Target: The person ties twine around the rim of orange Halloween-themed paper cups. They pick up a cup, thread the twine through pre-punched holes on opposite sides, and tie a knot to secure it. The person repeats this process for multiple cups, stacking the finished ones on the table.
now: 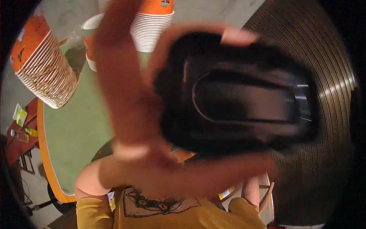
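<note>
Very close up, a black object (pixel 244 103) with rounded corners and a glossy, oblong sunken panel covers much of the middle and right; its kind cannot be told. Blurred fingers of my left hand (pixel 126 99) are around its left side. One finger stands upright to the left, and another curves along the object's top edge. A further smeared finger lies under the lower edge, and whose hand it belongs to is unclear. My right forearm (pixel 251 191) rises toward the object from below. The fingers of my right hand cannot be made out for certain.
Stacked orange-and-white paper cups (pixel 47 72) lean at the left, with another cup stack (pixel 150 32) at the back. They are by a green tabletop (pixel 76 133) with an orange edge. A small yellow bottle (pixel 31 132) stands at far left. Dark ribbed material (pixel 305 42) fills the right.
</note>
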`<state>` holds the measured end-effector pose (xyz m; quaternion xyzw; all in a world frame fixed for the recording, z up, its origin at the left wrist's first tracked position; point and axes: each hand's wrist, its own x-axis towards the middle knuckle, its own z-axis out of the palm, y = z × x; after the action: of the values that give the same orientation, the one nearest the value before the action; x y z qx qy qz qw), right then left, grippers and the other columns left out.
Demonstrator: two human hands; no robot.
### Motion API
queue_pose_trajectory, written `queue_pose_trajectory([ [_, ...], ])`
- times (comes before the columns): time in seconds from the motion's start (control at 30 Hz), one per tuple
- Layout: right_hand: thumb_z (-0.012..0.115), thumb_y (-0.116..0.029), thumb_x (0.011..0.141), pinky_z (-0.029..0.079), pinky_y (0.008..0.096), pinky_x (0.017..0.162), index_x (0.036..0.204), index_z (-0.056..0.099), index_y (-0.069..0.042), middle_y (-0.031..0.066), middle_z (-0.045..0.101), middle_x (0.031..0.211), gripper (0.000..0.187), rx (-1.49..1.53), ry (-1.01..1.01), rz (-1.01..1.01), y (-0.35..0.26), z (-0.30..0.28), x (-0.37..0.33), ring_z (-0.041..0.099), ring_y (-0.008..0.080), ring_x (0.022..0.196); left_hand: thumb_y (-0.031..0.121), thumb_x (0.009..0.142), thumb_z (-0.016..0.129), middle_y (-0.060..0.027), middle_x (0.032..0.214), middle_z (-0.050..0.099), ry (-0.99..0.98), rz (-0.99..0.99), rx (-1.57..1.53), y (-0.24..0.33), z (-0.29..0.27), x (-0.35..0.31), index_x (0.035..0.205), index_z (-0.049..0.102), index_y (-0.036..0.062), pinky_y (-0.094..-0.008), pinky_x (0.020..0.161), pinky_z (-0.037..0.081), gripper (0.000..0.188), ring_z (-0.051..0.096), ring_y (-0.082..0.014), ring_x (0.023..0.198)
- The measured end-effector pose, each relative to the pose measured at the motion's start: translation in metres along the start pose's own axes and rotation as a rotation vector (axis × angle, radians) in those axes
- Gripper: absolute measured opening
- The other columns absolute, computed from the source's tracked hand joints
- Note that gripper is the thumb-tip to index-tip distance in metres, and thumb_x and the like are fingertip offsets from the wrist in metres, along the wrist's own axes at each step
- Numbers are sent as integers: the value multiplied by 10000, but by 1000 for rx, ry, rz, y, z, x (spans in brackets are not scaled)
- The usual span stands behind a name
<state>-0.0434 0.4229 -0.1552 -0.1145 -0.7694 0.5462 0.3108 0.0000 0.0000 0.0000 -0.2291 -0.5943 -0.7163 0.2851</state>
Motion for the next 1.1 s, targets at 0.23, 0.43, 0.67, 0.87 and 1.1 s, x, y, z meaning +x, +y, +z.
queue_pose_trajectory([
  [0.23, 746, -257, 736, 348, 426, 1057, 1397, 355, 5, 169, 462, 1354, 812, -152, -1036, -555, -159, 138, -99, 440, 316, 1268, 146, 775, 753, -147, 1338, 399, -334, -247, 275, -60, -48, -62, 1423, 250, 91, -396, 1084, 322, 822, 413, -271, 1276],
  [0.43, 727, -151, 785, 395, 442, 996, 1406, 333, 16, 228, 480, 1245, 755, -205, -1102, -700, -170, 224, -138, 474, 403, 1175, 105, 809, 723, -132, 1379, 347, -324, -457, -23, -73, -109, -56, 1435, 241, 91, -408, 1060, 361, 789, 401, -262, 1287],
  [0.67, 653, -263, 880, 394, 463, 968, 1377, 352, 51, 255, 489, 1160, 661, -870, -428, -441, -92, 211, -83, 466, 423, 1110, 55, 835, 675, -129, 1392, 345, -266, -247, 409, -79, -178, -69, 1439, 246, 84, -399, 1007, 428, 741, 438, -269, 1254],
  [0.87, 667, -282, 868, 382, 482, 990, 1352, 388, 58, 268, 501, 1229, 654, -868, -426, -517, -112, 219, -75, 468, 422, 1151, 78, 883, 595, -166, 1418, 345, 272, -261, 787, -94, -293, -3, 1444, 259, 54, -398, 1011, 435, 654, 439, -278, 1259],
  [1.1, 667, -180, 856, 409, 418, 1001, 1277, 516, -12, 194, 550, 1256, 477, -121, -754, -938, -250, 392, -95, 516, 352, 1172, 162, 905, 602, -230, 1481, 287, 489, -378, 900, -168, -341, -7, 1477, 160, -7, -434, 1083, 352, 743, 383, -339, 1329],
])
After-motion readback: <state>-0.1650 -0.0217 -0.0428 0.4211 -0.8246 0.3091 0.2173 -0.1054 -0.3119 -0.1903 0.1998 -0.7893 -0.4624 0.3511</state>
